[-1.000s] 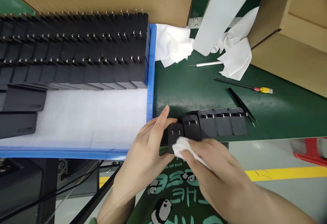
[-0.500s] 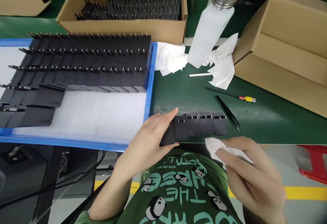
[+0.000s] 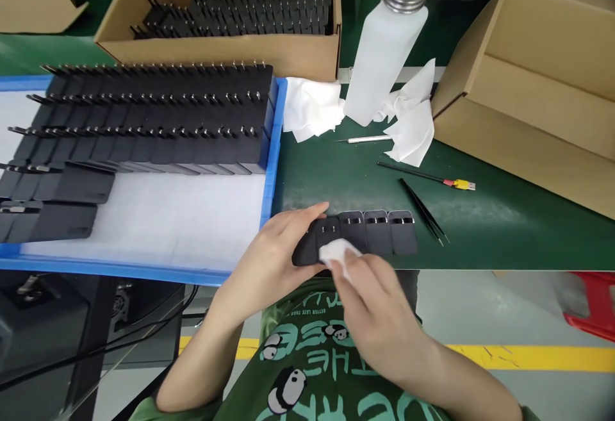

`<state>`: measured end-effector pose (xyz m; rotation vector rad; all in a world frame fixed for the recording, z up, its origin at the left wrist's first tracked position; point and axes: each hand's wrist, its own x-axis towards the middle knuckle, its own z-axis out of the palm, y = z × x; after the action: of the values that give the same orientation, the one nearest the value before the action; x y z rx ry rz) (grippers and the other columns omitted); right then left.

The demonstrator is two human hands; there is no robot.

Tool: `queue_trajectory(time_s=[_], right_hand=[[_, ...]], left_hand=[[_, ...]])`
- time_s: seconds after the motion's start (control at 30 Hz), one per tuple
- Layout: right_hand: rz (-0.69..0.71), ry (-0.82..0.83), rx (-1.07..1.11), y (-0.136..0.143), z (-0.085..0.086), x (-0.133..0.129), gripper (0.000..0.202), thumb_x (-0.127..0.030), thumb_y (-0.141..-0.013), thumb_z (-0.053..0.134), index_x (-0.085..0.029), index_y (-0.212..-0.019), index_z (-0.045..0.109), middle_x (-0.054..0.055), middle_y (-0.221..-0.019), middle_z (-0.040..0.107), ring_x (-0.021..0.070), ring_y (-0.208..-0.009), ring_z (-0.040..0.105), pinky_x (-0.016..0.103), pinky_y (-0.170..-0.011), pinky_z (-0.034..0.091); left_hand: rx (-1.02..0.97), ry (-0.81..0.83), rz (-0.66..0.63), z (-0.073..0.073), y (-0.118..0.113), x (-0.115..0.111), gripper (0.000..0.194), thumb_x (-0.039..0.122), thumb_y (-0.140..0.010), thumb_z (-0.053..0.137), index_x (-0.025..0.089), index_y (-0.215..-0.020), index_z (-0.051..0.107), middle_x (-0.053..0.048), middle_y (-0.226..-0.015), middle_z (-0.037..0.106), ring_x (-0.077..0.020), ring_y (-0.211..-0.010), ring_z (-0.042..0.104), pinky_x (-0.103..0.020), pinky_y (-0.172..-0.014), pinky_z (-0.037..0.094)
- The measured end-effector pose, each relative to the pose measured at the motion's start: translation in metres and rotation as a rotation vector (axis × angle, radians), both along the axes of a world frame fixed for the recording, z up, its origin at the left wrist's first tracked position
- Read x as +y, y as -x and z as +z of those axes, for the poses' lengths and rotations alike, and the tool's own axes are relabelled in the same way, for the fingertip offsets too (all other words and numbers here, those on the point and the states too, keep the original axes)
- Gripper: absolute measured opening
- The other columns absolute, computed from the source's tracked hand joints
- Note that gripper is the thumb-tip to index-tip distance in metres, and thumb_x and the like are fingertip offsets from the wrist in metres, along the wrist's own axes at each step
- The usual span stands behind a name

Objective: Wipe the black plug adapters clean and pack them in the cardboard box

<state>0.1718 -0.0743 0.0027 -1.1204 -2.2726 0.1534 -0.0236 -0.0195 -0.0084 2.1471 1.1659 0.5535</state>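
Observation:
Several black plug adapters (image 3: 377,234) with metal prongs stand side by side in a short row at the green table's front edge. My left hand (image 3: 273,254) is closed around the left end of this row, thumb below and fingers above. My right hand (image 3: 377,305) pinches a white cloth (image 3: 340,251), which touches the lower part of the adapters near the left end. The fingertips under the cloth are partly hidden.
A blue-edged tray (image 3: 273,158) with rows of black adapters lies left. Behind stand a cardboard box (image 3: 230,49) of adapters and a white bottle (image 3: 384,56). Tweezers (image 3: 423,211), a cable (image 3: 418,173), cloths (image 3: 313,108) and an open box (image 3: 533,107) lie further right.
My right hand has moved left with the white cloth, from beside the row's right end onto the adapters. My left hand stays at the row. The whole view has shifted slightly.

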Motion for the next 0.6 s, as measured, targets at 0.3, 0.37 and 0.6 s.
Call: queue_trajectory(time_s=[0.3,0.37,0.6], right_hand=[[-0.235,0.045,0.017,-0.033,0.002,0.003,0.032,0.006,-0.087,0.05,-0.01,-0.111,0.064,0.01,-0.093,0.055,0.0184,-0.083,0.053,0.03,-0.067,0.046],[-0.187,-0.03,-0.058,-0.02,-0.006,0.002,0.026,0.006,-0.086,0.054,-0.002,-0.108,0.064,0.013,-0.09,0.057,0.021,-0.08,0.052,0.035,-0.065,0.045],[0.086,0.098,0.111,0.003,-0.008,-0.009,0.025,0.001,-0.092,0.045,-0.001,-0.109,0.063,0.013,-0.094,0.058,0.0197,-0.083,0.054,0.034,-0.07,0.05]], left_hand=[[0.051,-0.079,-0.031,0.001,-0.003,0.001,0.068,0.025,-0.084,0.077,0.018,-0.142,0.043,-0.01,-0.137,0.062,-0.0246,-0.124,0.058,-0.037,-0.103,0.047],[0.045,-0.073,-0.035,0.002,-0.003,0.001,0.062,0.022,-0.085,0.075,0.018,-0.139,0.046,-0.009,-0.134,0.063,-0.0238,-0.123,0.059,-0.036,-0.102,0.047],[0.028,-0.085,-0.017,0.0,-0.003,0.0,0.056,0.014,-0.086,0.069,0.017,-0.137,0.048,-0.009,-0.131,0.064,-0.0229,-0.122,0.059,-0.036,-0.101,0.047]])
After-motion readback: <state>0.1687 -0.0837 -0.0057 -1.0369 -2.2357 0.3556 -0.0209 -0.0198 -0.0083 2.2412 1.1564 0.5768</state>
